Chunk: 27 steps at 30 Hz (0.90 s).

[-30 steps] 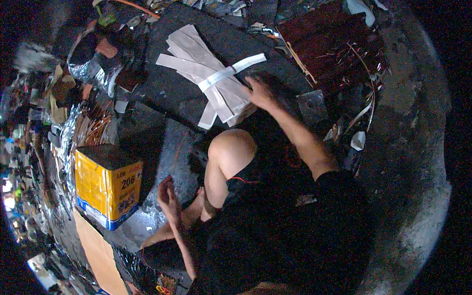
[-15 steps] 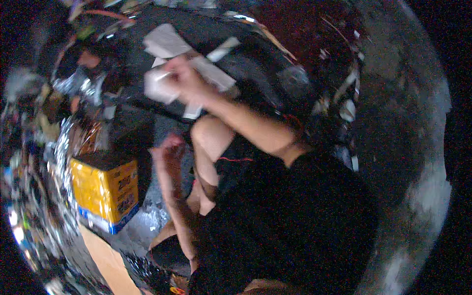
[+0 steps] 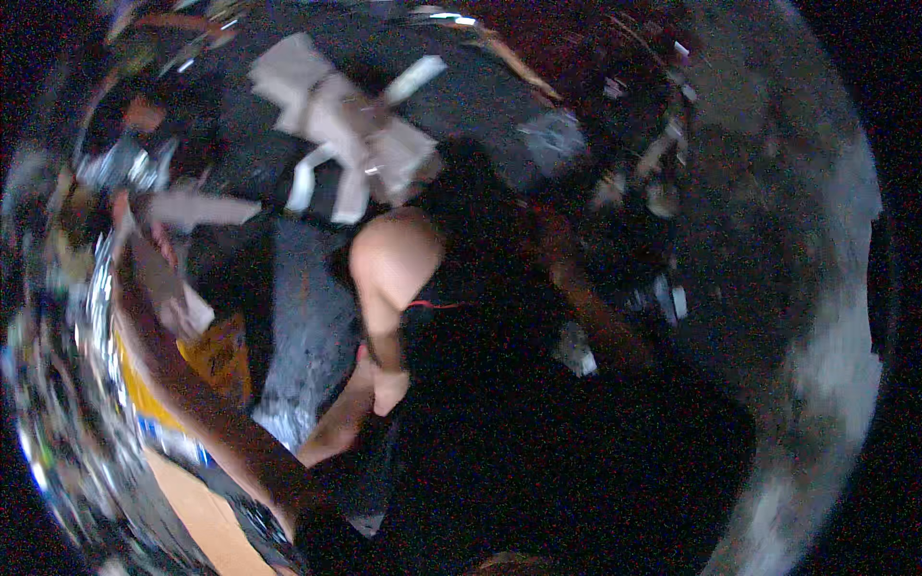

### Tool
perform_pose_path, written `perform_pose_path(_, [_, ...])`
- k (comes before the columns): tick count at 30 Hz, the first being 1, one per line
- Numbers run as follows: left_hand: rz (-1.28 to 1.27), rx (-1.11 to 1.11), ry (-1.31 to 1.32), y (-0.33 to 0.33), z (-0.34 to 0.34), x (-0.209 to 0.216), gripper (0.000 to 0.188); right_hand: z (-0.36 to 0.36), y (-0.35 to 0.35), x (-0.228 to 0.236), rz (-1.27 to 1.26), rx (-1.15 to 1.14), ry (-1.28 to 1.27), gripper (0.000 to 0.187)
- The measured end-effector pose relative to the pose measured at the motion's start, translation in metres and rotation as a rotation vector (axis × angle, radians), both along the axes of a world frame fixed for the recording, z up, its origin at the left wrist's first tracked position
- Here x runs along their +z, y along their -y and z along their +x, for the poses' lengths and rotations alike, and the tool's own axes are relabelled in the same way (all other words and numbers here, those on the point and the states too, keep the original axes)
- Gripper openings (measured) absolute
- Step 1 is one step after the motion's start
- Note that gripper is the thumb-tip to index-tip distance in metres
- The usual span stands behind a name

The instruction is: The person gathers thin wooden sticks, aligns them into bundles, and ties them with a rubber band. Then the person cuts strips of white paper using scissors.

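My left arm reaches out to the far left, and my left hand (image 3: 158,238) is blurred there, above a yellow box. Pale grey flat pieces (image 3: 204,208), like paper or card, stick out from its fingers, one to the right and one downward with a white end. The exact grip is smeared. My right hand (image 3: 552,235) is in dark shadow beside my right leg, and its fingers cannot be made out. A pile of pale flat pieces (image 3: 331,120) lies on the dark surface beyond my bent knee (image 3: 399,252), with narrow white strips at its edges.
The yellow box (image 3: 223,357) with a blue-white base stands at the left, partly behind my left forearm. Brown cardboard (image 3: 206,509) lies at the lower left. Clear crumpled plastic (image 3: 554,136) and scattered scraps lie at the right. Shiny clutter (image 3: 125,168) fills the left side.
My right hand has left the pale pile and drawn back to the right. My left hand has swung out left from near my knee, and pale pieces now show at it.
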State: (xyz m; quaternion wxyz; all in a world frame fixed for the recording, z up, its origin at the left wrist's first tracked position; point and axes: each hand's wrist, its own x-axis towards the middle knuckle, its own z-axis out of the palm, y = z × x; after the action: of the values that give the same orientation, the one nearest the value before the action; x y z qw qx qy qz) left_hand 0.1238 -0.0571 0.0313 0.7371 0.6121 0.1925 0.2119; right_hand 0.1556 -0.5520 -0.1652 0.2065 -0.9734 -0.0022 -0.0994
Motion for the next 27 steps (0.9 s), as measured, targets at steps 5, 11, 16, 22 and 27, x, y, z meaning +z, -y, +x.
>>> perform_pose_path(5, [0.206,0.142,0.077,-0.069,-0.019,0.087,0.042,0.016,0.034,-0.017,-0.097,0.060,-0.205,0.025])
perform_pose_path(11, [0.369,0.284,0.094,-0.082,-0.111,0.037,0.047,0.053,0.004,-0.057,0.069,0.177,-0.426,0.028])
perform_pose_path(16, [0.050,0.415,-0.415,-0.033,-0.139,-0.056,0.044,0.057,-0.011,-0.013,0.679,0.293,-0.704,0.031])
perform_pose_path(22, [-0.635,0.531,-0.039,0.005,-0.143,-0.112,0.039,0.051,-0.145,0.110,0.710,0.399,-0.375,0.026])
perform_pose_path(27, [-0.241,0.347,-0.189,0.009,-0.195,-0.187,0.038,0.033,-0.254,0.096,0.815,0.879,-0.563,0.030])
